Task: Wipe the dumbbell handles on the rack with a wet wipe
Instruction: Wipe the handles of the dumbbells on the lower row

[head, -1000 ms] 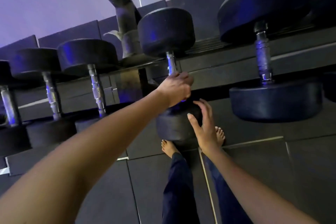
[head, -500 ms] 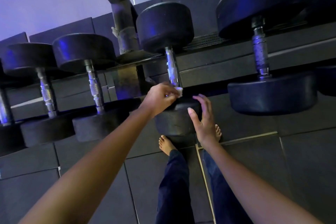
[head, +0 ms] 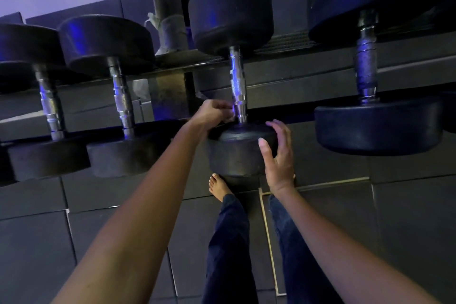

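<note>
Several black dumbbells lie across a dark rack (head: 283,74). The middle dumbbell (head: 234,15) has a chrome knurled handle (head: 237,81). My left hand (head: 213,113) sits at the near left end of that handle, fingers curled round a crumpled white wet wipe (head: 230,119) that barely shows. My right hand (head: 277,158) rests against the right side of the near weight head (head: 237,153), fingers spread and slightly bent.
Two more dumbbells (head: 121,96) lie on the left, and a larger one (head: 367,57) with a dull handle on the right. A grey upright post (head: 167,7) rises behind the rack. My bare foot (head: 218,186) stands on dark floor mats (head: 407,217) below.
My left hand slid down the middle handle from its upper part to the near end, the wipe still in it. My right hand stayed on the near weight head.
</note>
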Motion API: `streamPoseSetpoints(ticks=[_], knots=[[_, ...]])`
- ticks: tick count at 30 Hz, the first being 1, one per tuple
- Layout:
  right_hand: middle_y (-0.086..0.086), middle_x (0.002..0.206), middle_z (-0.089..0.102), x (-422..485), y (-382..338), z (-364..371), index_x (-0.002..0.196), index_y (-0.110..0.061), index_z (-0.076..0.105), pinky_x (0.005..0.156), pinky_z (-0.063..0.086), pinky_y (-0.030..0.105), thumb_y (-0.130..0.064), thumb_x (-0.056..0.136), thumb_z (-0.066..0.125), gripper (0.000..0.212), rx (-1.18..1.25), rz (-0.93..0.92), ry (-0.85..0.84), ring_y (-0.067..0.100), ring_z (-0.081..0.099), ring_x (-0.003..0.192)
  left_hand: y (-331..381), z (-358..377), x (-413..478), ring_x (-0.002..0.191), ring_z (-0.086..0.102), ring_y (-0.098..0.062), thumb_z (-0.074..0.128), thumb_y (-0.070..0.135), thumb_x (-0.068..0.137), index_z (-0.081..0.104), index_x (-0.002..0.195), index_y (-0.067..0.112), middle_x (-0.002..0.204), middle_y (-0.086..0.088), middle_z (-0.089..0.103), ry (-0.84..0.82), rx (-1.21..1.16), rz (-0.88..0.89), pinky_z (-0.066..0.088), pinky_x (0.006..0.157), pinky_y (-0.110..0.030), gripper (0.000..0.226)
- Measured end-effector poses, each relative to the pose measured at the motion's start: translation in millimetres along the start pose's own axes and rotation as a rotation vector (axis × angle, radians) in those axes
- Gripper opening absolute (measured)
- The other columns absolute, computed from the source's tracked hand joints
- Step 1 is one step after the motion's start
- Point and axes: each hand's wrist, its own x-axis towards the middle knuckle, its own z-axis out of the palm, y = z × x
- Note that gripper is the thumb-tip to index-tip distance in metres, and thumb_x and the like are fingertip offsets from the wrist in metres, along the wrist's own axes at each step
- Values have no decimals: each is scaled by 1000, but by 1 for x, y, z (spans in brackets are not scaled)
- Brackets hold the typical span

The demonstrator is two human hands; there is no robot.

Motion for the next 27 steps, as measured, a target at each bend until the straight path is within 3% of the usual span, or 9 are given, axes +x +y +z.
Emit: streamPoseSetpoints(ticks=[2, 6, 10, 13, 16, 18, 22, 25, 27], knots=[[5, 130, 45, 0, 0, 0, 119, -12, 55, 107, 28, 19, -46, 82, 45, 51, 7, 2, -1, 13, 41, 123, -3, -4, -5, 58, 60, -5, 59, -7, 85, 62, 81, 10, 53, 7, 64, 0, -10, 11, 50, 66, -16, 18], [6, 128, 46, 0, -2, 1, 119, -12, 55, 106, 28, 18, -45, 82, 45, 49, 15, -5, 19, 12, 42, 122, -1, -3, -8, 58, 59, -4, 60, -7, 84, 62, 103, 0, 61, 2, 63, 35, 34, 19, 48, 63, -15, 20], [7, 128, 46, 0, -1, 0, 118, -13, 55, 106, 28, 18, -44, 83, 45, 48, 14, -16, 13, 12, 42, 122, 2, 6, 0, 51, 53, 1, 57, -4, 87, 65, 103, 1, 67, 1, 59, 68, 84, 20, 43, 55, -10, 19], [3, 129, 44, 1, 2, -2, 120, -13, 53, 106, 26, 15, -45, 84, 42, 50, -6, 4, -34, 9, 40, 123, -5, 0, -5, 64, 58, -6, 63, -2, 84, 64, 105, -4, 73, -1, 62, 83, 41, 41, 47, 66, -17, 21], [-1, 126, 45, 2, -6, 0, 116, -17, 53, 96, 26, 3, -48, 87, 36, 47, 92, 128, 7, -1, 43, 114, 1, -5, -22, 49, 55, 5, 61, -5, 85, 63, 95, 5, 60, 7, 63, 110, -49, 114, 44, 48, -11, 14], [0, 121, 49, 7, -20, 6, 109, -19, 56, 87, 31, 2, -43, 96, 33, 36, 191, 283, 88, -7, 46, 101, 11, -4, -21, 49, 54, 5, 61, -4, 85, 61, 87, 10, 61, 5, 61, 267, -135, 235, 45, 50, -14, 14], [0, 119, 54, 19, -31, 13, 109, -13, 61, 84, 37, 25, -38, 101, 26, 44, 114, 425, 197, 9, 50, 101, 37, 19, 5, 61, 53, 3, 69, 6, 80, 66, 79, 14, 70, 7, 61, 626, -194, 433, 42, 64, -18, 8], [-1, 120, 57, 19, -30, 13, 111, -15, 62, 81, 35, 24, -38, 100, 30, 42, 87, 422, 227, 6, 49, 100, 46, 44, 14, 76, 51, 9, 65, 7, 84, 69, 93, 5, 95, 4, 54, 620, -24, 530, 39, 70, -3, 10], [-1, 118, 59, 18, -29, 13, 110, -14, 63, 81, 34, 21, -36, 100, 32, 39, 96, 423, 245, 4, 49, 98, 46, 51, 17, 76, 52, 16, 63, -2, 83, 68, 95, 1, 101, 2, 49, 629, -52, 589, 40, 72, -3, 13]])
